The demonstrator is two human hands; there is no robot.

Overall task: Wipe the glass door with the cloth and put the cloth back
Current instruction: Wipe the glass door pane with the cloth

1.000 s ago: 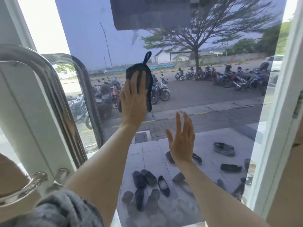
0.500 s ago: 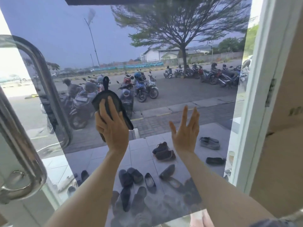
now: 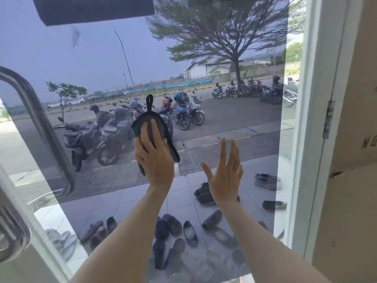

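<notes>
Dark cloth [image 3: 155, 129], pressed by my flat left hand [image 3: 154, 162] at the glass door's [image 3: 102, 64] centre, has slid right again, so wiping continues; my right hand [image 3: 225, 178] hovers spread.

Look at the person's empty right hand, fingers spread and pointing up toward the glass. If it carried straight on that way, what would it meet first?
Most likely the glass door itself: the right hand has nothing between it and the pane. Depth is unclear, so it may already be near touching.
</notes>
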